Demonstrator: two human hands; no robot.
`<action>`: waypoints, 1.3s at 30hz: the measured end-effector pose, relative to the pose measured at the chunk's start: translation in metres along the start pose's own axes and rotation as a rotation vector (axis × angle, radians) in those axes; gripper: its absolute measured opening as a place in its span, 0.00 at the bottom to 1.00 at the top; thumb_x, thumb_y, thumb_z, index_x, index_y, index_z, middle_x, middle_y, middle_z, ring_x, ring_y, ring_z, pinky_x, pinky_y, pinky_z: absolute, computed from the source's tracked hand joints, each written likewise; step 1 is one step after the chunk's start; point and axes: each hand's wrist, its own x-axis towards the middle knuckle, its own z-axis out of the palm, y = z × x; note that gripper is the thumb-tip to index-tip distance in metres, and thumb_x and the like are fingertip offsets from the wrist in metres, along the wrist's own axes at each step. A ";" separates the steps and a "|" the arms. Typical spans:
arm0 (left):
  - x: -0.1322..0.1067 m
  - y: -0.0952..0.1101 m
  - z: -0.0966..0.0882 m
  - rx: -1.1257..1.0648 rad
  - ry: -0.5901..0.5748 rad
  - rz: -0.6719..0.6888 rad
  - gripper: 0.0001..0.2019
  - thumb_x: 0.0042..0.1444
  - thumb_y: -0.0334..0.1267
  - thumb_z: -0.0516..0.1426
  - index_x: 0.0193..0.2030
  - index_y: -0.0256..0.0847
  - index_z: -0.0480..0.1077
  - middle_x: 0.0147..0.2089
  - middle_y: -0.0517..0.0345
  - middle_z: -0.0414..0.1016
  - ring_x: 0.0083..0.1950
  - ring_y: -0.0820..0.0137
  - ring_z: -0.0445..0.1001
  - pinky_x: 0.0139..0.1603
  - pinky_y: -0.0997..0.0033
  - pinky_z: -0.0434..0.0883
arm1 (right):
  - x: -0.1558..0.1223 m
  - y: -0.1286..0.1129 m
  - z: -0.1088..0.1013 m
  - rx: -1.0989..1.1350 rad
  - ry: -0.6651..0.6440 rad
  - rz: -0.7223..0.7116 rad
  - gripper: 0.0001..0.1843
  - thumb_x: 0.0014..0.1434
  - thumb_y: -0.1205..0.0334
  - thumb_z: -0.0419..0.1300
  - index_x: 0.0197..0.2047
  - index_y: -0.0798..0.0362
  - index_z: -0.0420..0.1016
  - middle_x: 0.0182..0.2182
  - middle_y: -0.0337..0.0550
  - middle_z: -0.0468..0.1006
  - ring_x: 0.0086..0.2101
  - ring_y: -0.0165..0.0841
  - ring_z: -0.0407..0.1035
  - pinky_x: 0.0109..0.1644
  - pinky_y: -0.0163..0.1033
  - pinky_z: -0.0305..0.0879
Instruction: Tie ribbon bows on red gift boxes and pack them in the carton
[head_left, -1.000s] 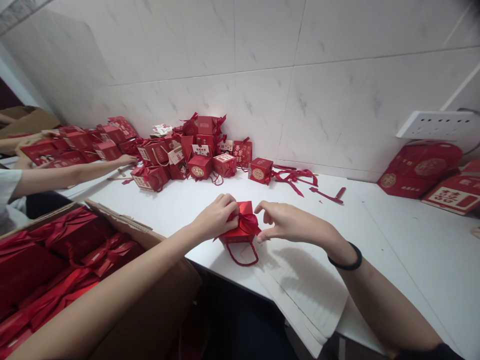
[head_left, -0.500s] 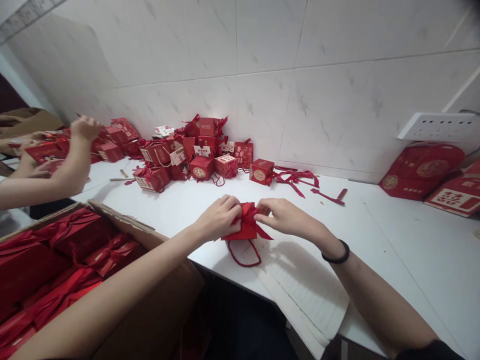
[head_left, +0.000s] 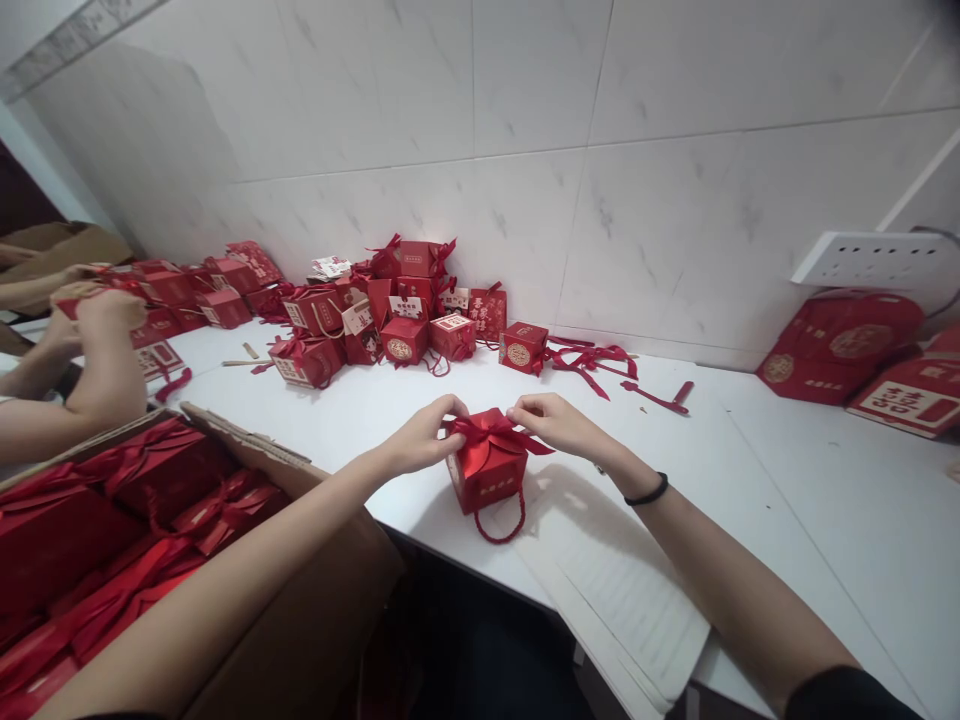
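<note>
A small red gift box point(head_left: 487, 470) with a cord handle hanging down its front stands upright on the white table point(head_left: 750, 480), near the front edge. A red ribbon bow point(head_left: 491, 428) lies across its top. My left hand point(head_left: 424, 432) pinches the bow's left end with closed fingers. My right hand point(head_left: 551, 422) pinches the bow's right end, a dark band on its wrist.
A heap of finished red boxes point(head_left: 390, 310) lies against the tiled wall, with loose red ribbons point(head_left: 592, 360) to its right. A cardboard carton point(head_left: 150, 520) of flat red boxes sits at my left. Another person's hands point(head_left: 97, 310) work at far left. Flat red packs point(head_left: 847, 345) lie at right.
The box has been raised from tilted to upright and its front now faces me. Both hands have drawn the ribbon ends apart. The other person's hand has dropped lower at left.
</note>
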 end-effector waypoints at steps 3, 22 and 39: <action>0.003 -0.004 0.000 -0.178 -0.011 -0.125 0.07 0.47 0.33 0.50 0.35 0.38 0.62 0.36 0.57 0.68 0.41 0.68 0.69 0.42 0.63 0.70 | 0.007 0.014 0.003 0.180 -0.014 0.092 0.19 0.53 0.47 0.54 0.25 0.57 0.66 0.23 0.39 0.67 0.23 0.28 0.58 0.25 0.33 0.51; 0.003 0.001 -0.001 -0.132 0.147 0.031 0.04 0.51 0.36 0.53 0.32 0.37 0.65 0.34 0.58 0.70 0.38 0.73 0.70 0.47 0.62 0.70 | 0.010 0.021 0.003 0.244 -0.064 0.142 0.22 0.48 0.44 0.56 0.21 0.56 0.62 0.20 0.36 0.62 0.20 0.24 0.52 0.21 0.32 0.46; 0.000 0.002 -0.007 -0.060 0.046 0.251 0.03 0.45 0.30 0.51 0.28 0.36 0.66 0.36 0.53 0.69 0.38 0.70 0.68 0.42 0.67 0.68 | 0.007 0.011 -0.002 0.197 -0.078 0.158 0.21 0.48 0.45 0.55 0.21 0.56 0.62 0.19 0.35 0.59 0.21 0.25 0.52 0.24 0.33 0.48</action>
